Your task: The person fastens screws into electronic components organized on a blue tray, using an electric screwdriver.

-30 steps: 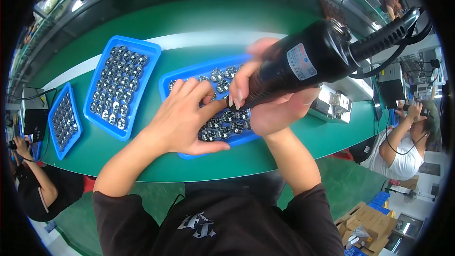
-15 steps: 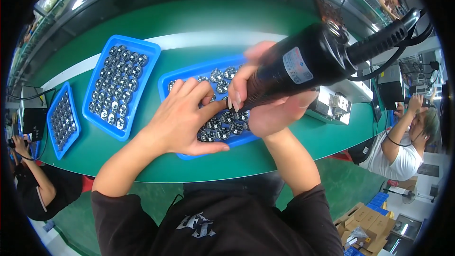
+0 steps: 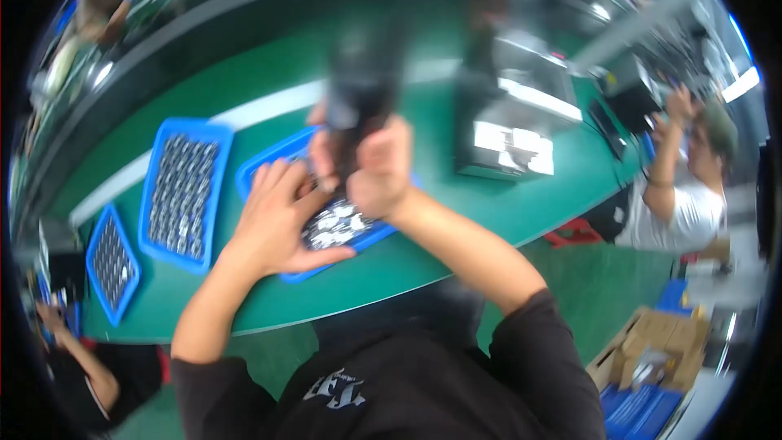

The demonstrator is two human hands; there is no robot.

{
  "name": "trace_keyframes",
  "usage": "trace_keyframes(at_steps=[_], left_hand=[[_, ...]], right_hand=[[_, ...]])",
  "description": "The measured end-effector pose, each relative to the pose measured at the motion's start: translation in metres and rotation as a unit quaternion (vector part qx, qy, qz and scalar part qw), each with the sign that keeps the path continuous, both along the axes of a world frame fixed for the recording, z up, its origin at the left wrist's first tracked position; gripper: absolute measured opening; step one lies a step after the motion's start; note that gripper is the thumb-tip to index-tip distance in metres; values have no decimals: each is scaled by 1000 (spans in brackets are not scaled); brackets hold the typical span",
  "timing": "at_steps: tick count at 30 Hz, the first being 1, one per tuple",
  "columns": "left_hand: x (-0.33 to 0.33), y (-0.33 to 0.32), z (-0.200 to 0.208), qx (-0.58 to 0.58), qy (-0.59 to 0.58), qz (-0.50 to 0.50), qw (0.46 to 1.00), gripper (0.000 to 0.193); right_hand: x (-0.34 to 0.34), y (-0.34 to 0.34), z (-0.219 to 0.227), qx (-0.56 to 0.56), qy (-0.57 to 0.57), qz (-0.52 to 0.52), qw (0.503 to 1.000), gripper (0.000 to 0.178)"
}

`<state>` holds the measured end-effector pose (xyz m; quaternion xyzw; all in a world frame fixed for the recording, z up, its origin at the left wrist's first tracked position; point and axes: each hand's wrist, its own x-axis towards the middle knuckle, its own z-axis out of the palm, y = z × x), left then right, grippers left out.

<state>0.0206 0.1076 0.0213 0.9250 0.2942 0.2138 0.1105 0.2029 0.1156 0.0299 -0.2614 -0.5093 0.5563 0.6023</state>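
Note:
My right hand (image 3: 380, 169) is wrapped round a black corded electric screwdriver (image 3: 365, 85), smeared by motion. The tool stands steeply over the nearest blue tray (image 3: 303, 276), its tip pointing down among small round black-and-silver parts (image 3: 338, 226). Across the left side of this tray lies my left hand (image 3: 270, 216), thumb stretched out and fingers apart, with a fingertip beside the tool's tip. Whether that finger touches a part or the tip is hidden and blurred.
Left of my hands, a blue tray (image 3: 145, 228) and a further tray (image 3: 94, 275) hold rows of similar parts on the green table (image 3: 423, 248). White-and-grey equipment (image 3: 513, 147) stands to the right. Co-workers sit at both sides; cardboard boxes (image 3: 664, 346) stand at lower right.
The screwdriver has swung from leaning right to nearly upright, and my right hand has moved left with it. The whole view has shifted and turned; my left hand stays at the tray.

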Motion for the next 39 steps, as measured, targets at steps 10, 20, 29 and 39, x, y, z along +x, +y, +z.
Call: trace_keyframes(at_steps=[10, 20, 29, 39], left_hand=[[1, -7, -7, -8, -20, 3, 1000, 72], [-22, 2, -28, 48, -167, -83, 981, 64], [-34, 12, -31, 47, -163, -106, 980, 62], [-46, -4, -17, -12, -78, -20, 997, 75]], right_hand=[[140, -42, 86, 132, -49, -266, 954, 92], [191, -26, 66, 129, -50, -304, 943, 76], [140, -43, 72, 109, 29, -134, 984, 95], [-1, -3, 50, 71, 105, 23, 992, 106]])
